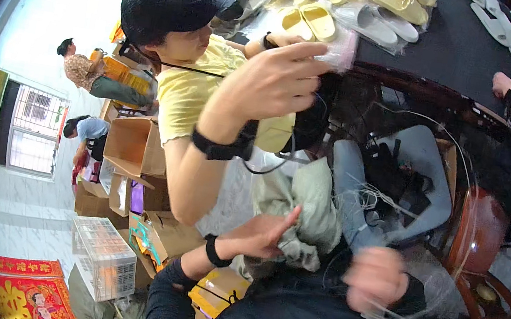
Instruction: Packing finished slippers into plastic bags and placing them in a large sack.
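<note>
My left hand (260, 235), with a black wristband, is stretched out with its thumb raised. It is beside a crumpled grey-green cloth sack (314, 202), and I cannot tell if they touch. Motion blurs my right hand (375, 280), but it looks closed in a fist in front of my dark jacket. Thin whitish string (408, 315) trails from it and loops up to the right. More tangled string (370, 194) lies over a blue-grey chair (431, 167) holding dark items.
A co-worker in a yellow shirt (189, 92) reaches an arm across in front. Slippers, many in clear bags, lie on a dark table (447, 49); another person's hand (502, 85) is at its right. Cardboard boxes (131, 143), a white crate (103, 256) and a wooden chair (481, 235) surround me.
</note>
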{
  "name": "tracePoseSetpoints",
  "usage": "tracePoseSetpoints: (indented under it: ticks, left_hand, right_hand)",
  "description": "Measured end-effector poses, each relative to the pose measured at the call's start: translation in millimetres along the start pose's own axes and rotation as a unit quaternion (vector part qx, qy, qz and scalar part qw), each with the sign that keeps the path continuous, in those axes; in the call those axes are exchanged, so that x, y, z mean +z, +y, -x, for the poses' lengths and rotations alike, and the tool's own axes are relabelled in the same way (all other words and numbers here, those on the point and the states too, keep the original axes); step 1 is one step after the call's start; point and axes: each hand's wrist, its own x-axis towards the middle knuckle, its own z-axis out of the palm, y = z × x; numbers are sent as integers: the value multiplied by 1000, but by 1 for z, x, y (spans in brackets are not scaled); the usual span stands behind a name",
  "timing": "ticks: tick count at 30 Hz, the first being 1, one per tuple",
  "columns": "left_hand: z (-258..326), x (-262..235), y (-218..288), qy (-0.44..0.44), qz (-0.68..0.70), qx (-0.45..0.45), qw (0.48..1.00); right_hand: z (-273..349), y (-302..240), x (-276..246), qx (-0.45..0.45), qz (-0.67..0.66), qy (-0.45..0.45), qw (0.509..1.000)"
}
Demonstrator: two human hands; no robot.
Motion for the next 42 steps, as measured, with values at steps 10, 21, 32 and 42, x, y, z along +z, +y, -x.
tracePoseSetpoints:
  ticks: [10, 21, 32, 42]
  left_hand:
    - [-53, 29, 53, -257, 68, 224, 938]
    - [121, 50, 16, -78, 312, -41, 946]
    - [287, 88, -94, 234, 404, -170, 868]
    - [416, 213, -221, 481, 551, -461, 502]
  right_hand:
    - [93, -2, 129, 414, -380, -493, 664]
    - [164, 4, 264, 323, -354, -495, 725]
    - [161, -2, 404, 282, -100, -577, 760]
    - [169, 97, 155, 632, -87, -561, 528]
